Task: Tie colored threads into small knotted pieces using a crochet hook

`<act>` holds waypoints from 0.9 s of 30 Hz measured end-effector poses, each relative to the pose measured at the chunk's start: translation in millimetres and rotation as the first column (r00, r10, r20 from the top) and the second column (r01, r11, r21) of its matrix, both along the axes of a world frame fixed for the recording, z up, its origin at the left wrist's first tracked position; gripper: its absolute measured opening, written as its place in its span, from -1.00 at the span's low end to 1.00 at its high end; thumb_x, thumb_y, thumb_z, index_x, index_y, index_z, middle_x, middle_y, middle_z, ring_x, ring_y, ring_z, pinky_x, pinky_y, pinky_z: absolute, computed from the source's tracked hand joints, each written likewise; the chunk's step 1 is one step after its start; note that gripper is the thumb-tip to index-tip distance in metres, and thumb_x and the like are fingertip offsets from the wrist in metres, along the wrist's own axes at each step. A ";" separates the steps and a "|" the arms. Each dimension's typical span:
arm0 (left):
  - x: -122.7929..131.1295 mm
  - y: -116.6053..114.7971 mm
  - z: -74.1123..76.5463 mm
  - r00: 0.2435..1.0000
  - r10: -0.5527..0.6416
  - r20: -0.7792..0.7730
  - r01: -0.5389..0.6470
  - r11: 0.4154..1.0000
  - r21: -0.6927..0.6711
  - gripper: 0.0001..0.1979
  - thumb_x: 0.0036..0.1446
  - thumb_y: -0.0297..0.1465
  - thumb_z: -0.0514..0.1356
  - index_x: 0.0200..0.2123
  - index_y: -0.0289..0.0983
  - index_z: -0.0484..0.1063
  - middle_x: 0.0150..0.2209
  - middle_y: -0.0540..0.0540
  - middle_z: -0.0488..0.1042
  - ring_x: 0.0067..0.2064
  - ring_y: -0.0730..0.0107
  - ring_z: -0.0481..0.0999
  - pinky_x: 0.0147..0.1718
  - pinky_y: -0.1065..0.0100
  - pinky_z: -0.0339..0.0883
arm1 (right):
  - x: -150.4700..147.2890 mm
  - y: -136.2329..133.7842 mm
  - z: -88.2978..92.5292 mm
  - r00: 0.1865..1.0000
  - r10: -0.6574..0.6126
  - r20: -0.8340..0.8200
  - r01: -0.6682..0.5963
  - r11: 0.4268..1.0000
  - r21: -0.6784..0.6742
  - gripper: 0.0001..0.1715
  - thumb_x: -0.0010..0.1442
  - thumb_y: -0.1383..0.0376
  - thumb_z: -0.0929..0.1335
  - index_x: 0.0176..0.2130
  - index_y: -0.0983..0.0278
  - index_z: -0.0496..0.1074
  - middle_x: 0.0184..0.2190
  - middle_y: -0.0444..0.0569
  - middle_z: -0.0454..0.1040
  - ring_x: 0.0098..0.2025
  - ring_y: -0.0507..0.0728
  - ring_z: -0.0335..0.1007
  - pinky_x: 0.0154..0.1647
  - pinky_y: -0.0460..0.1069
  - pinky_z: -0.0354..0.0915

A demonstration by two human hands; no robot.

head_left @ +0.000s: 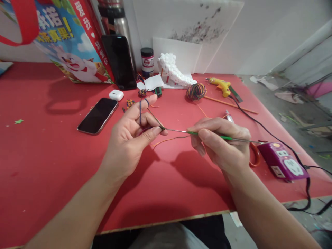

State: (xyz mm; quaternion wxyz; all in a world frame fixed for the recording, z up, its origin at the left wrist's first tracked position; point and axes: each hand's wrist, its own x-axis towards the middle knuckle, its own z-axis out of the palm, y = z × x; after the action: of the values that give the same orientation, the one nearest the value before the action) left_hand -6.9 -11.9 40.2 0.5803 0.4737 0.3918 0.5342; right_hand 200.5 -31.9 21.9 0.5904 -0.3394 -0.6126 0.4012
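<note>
My left hand [131,143] pinches a small dark piece of yarn work [162,128] between thumb and fingers. Dark blue yarn [140,112] loops around its raised index finger and runs down to the pinch. My right hand [221,141] grips a crochet hook [192,133] by its green handle, pen-fashion, and the thin metal shaft points left, its tip at the yarn work. An orange strand [166,140] hangs below the hands. Behind them lies a multicoloured ball of yarn [196,92]. The hook's very end is hidden in the stitches.
On the red table [46,166] lie a phone [98,116], a white earbud case [116,94], a yellow glue gun [220,85], an orange stick [230,104] and a purple power socket [282,160] with black cables. A gift bag [75,45], another phone [119,62] and a jar [147,62] stand behind.
</note>
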 end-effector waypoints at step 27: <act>9.2 -3.6 -8.1 0.996 -0.043 0.074 0.047 0.998 -0.047 -0.50 0.12 -0.54 0.38 0.14 -0.19 0.47 -0.38 0.06 0.49 -0.26 0.41 0.60 -0.17 0.37 0.50 | -21.8 -3.1 -12.2 0.974 -0.020 -0.228 -0.012 0.990 -0.137 -0.88 0.33 0.23 0.48 -0.17 0.21 0.66 -0.46 -0.11 0.59 -0.56 0.00 0.43 -0.60 -0.08 0.35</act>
State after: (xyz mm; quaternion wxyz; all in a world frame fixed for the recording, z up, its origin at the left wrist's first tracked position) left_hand 2.4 -15.6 32.1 0.6176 0.4481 0.3725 0.5282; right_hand 178.7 -35.1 9.7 0.6329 -0.3322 -0.5109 0.4776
